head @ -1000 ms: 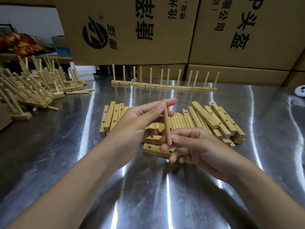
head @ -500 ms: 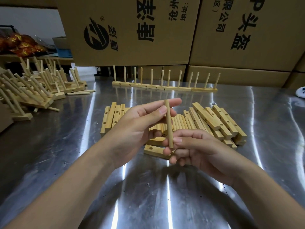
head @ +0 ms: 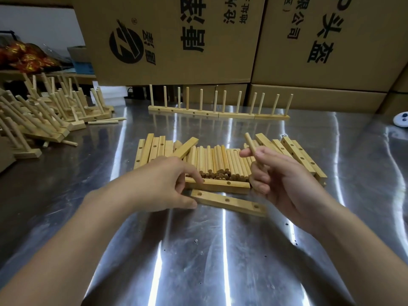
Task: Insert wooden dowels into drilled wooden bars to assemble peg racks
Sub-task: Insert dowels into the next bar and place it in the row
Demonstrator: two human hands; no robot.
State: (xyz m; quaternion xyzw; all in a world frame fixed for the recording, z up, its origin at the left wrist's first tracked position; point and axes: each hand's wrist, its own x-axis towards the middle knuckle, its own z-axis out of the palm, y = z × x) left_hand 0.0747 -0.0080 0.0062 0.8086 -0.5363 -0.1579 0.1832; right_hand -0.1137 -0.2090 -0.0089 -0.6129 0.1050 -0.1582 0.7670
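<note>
- A person's right hand (head: 282, 182) hovered above the table, palm turned inward, thumb and curled fingers clamped on a single wooden dowel (head: 250, 142) that tilted up and to the left.
- The left hand (head: 163, 184) lay low, palm down, its fingers loose and apart; the thumb touched the left end of the near drilled bar (head: 229, 200), and the forefinger rested on a second bar (head: 220, 184) just behind it. It gripped neither.
- The near bar lay flat at a slight angle between the two hands, with three round holes showing along its top face.
- The held dowel was a smooth, pale, round rod with a cut flat end.
- Behind the two bars sat a packed stack of loose dowels (head: 220, 162), ends facing the camera, flanked on either side by more drilled bars (head: 152, 149), square-edged and light yellow.
- Finished peg racks (head: 220, 107) stood upright in a row at the back of the table, pegs pointing up.
- More racks (head: 44, 115) lay heaped at the left.
- The table (head: 198, 250) was brushed steel, streaked with glare; printed cardboard boxes (head: 176, 40) rose behind it.
</note>
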